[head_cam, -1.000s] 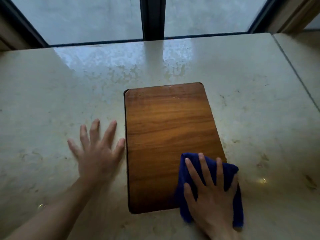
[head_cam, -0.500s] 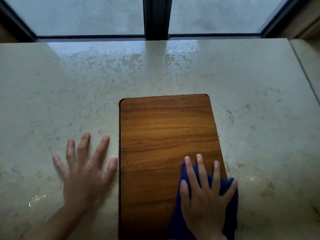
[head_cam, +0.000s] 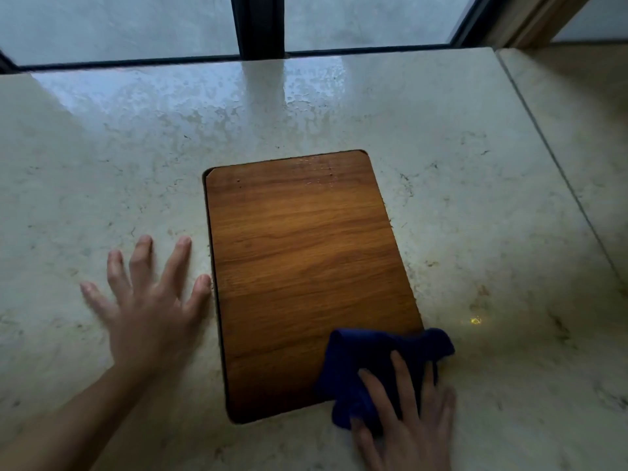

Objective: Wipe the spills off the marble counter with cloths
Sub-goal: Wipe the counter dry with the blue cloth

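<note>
A dark blue cloth [head_cam: 367, 355] lies bunched over the near right corner of a brown wooden board [head_cam: 299, 266] set in the pale marble counter [head_cam: 102, 164]. My right hand [head_cam: 407, 419] presses flat on the cloth, fingers spread, at the bottom right. My left hand [head_cam: 149, 300] rests flat on the marble just left of the board, fingers apart, its thumb tip touching the board's edge. A wet film [head_cam: 210, 96] glistens on the counter's far part near the window. Small drops sit along the board's far edge.
A window with a dark frame post [head_cam: 258, 25] runs along the counter's far edge. A seam [head_cam: 557, 171] divides the counter from another marble slab on the right. A small yellow glint [head_cam: 475, 320] lies on the marble right of the board.
My right hand has slid the blue cloth toward the board's near right corner, partly onto the marble. My left hand stays flat beside the board. The view has shifted.
</note>
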